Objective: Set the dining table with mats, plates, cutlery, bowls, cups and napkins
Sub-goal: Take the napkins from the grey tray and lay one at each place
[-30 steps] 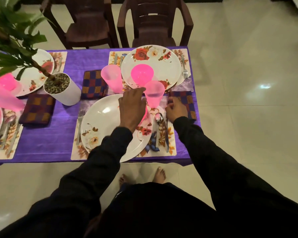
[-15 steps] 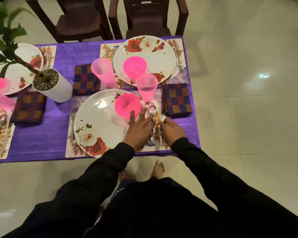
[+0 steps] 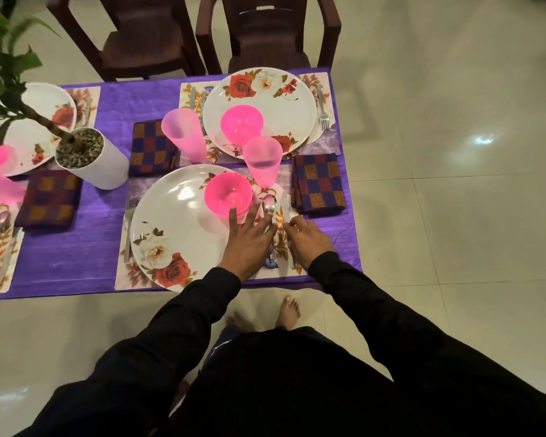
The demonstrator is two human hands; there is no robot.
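The tabletop, under a purple cloth, fills the upper left of the view, with two dark chairs behind it at 12 o'clock. A potted plant stands at 9 o'clock from the near place setting.

The near mat lies at the tabletop's near edge and carries the near plate, white with roses. On that plate, toward its 2 o'clock rim, sits a bright pink bowl. A pale pink cup stands at 1 o'clock from the bowl, just beyond the plate. A checked napkin lies at 3 o'clock from the cup, beside the mat. A fork lies at the plate's 9 o'clock side. A spoon and a knife lie side by side on the mat at the plate's 3 o'clock side.

The far plate holds a second bowl, with another cup and napkin at its 8 o'clock.

The left hand lies flat over the near plate's right rim, fingers spread and straight, one fingertip at the bowl's base, another by the spoon. The right hand rests on the mat with fingers loosely curled over the knife; whether they pinch it I cannot tell.
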